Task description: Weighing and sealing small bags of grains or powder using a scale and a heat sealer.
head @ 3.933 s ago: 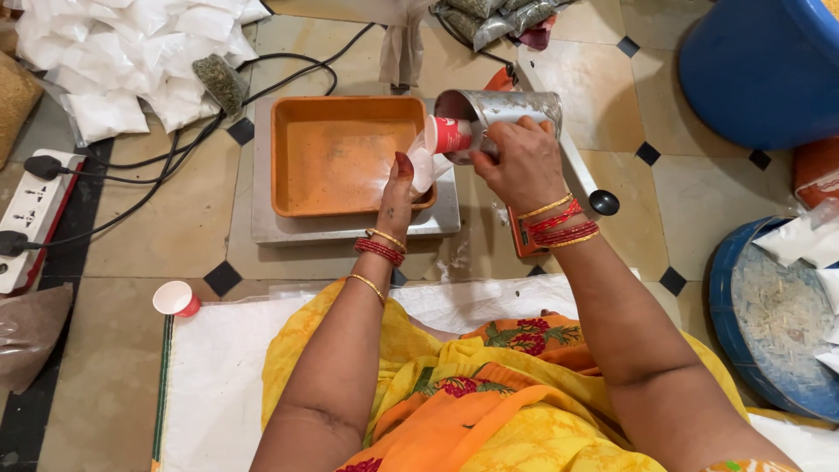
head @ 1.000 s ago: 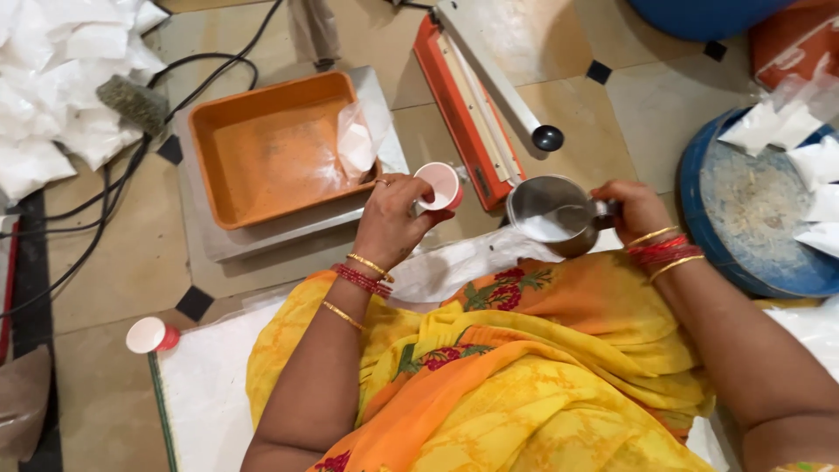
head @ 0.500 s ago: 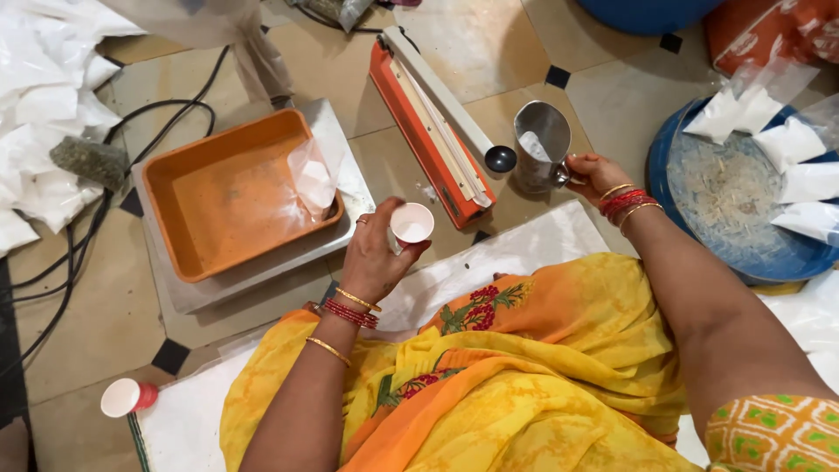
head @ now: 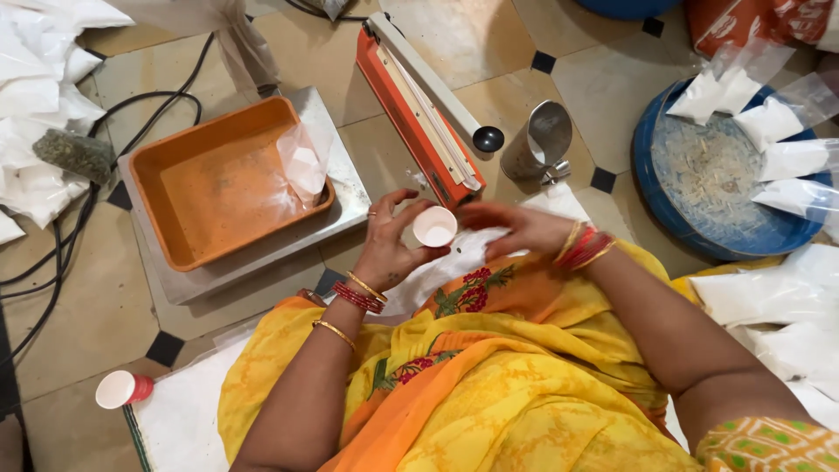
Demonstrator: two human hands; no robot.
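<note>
At the far left, a heap of white filled packets (head: 39,96) lies on the tiled floor (head: 79,315), with a greenish scrub pad (head: 74,156) beside it and black cables (head: 52,262) trailing past. Lower down, a small red-and-white paper cup (head: 122,389) lies on its side near the corner of a white sheet (head: 179,424). Next comes a flat metal scale (head: 336,197) carrying an orange plastic tray (head: 210,188); a clear bag (head: 301,162) with a little white powder leans inside the tray's right end.

In the middle, the left hand (head: 391,245) holds a small paper cup (head: 434,226) of white powder, fingers curled around its side, the cup's mouth facing up. The right hand (head: 520,229) is just beside the cup, palm down and fingers stretched toward it; it grips nothing, and whether the fingertips touch the cup cannot be told. The two hands sit close together above the lap, over a white cloth (head: 450,262). Both wrists wear red and gold bangles.

Behind the hands, an orange heat sealer (head: 411,109) lies slanted on the floor. To its right a steel jug (head: 537,140) stands alone, well clear of either hand. Farther right, a blue basin (head: 769,240) with a dusty floury bottom has several clear powder bags (head: 765,122) lying on its rim, and more white packets (head: 769,306) sit below it.
</note>
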